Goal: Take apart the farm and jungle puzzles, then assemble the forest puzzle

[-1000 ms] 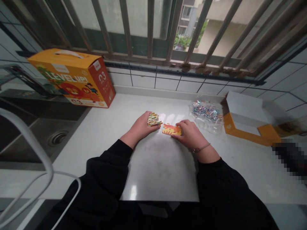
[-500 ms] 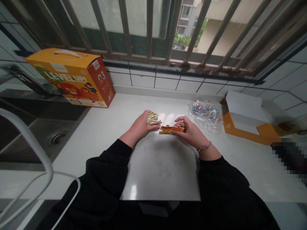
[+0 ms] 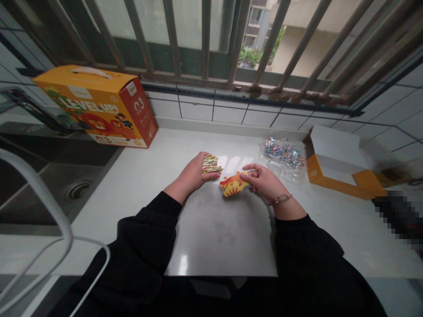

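Observation:
My left hand [image 3: 194,173] is closed around a thick stack of puzzle pieces [image 3: 212,164], their layered edges turned up and to the right. Between thumb and fingers, my right hand [image 3: 261,178] grips joined puzzle pieces [image 3: 234,184], orange and yellow with a printed picture that I cannot fully make out. These pieces are tilted so their printed face shows, just right of the stack and apart from it. Both hands are over the white countertop [image 3: 221,233].
An orange box with a handle [image 3: 99,110] stands at the back left beside the sink [image 3: 59,189]. At the back right lie a clear bag of colourful pieces [image 3: 284,154] and an open orange-and-white box [image 3: 343,176]. A white cable [image 3: 49,198] loops at the left.
My right hand has turned the joined puzzle pieces from edge-on to tilted, so more of the printed face shows. My left hand and its stack have stayed almost still.

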